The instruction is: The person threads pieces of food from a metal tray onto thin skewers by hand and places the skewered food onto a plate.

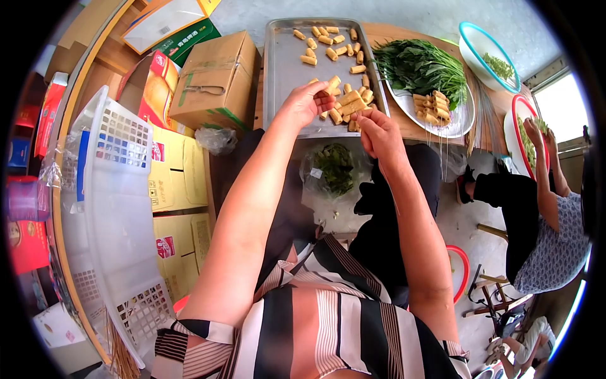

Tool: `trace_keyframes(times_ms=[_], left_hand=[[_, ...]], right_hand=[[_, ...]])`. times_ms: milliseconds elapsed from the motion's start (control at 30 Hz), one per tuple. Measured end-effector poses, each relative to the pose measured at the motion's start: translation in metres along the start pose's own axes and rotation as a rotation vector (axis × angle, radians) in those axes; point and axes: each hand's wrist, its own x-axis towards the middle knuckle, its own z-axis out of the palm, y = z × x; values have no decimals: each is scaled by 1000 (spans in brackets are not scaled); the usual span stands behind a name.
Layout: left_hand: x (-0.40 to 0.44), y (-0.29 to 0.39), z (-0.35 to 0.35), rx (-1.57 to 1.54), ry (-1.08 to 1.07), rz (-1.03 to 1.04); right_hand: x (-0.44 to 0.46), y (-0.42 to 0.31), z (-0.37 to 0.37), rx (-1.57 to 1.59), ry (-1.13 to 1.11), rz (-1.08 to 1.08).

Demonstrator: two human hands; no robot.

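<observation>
Tan tofu-skin rolls [331, 54] lie scattered in a metal tray [287, 76], with a denser cluster near its front right. Over the tray's front half, my left hand [307, 102] has its fingers curled, and a tofu-skin roll [333, 84] sits at its thumb and fingertips. My right hand [382, 138] is closed in a pinch at the tray's front right corner. A thin skewer [396, 203] seems to run back from it along the wrist. At its fingertips is another tofu-skin roll [351, 107]; whether the skewer pierces it is hidden.
Right of the tray, a white plate [464, 120] bears leafy greens [420, 66] and skewered rolls [433, 107]. Loose skewers [483, 117] lie beside it. A blue-rimmed basin [470, 47] stands behind. Boxes [218, 82] and a white crate [117, 208] fill the left. Another person [549, 234] works at right.
</observation>
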Motion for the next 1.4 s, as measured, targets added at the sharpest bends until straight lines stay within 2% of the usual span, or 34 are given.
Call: trace_keyframes(times_ms=[33,167,1400], left_hand=[[-3,4,0,-152,-3,-7],[-2,6,-8,-237,-30,-41],[0,5,-11,-260,4,-19]], right_hand=[[0,0,2,-33,7,14],[1,3,7,-83,13,35],[0,1,11,-89,-9,24]])
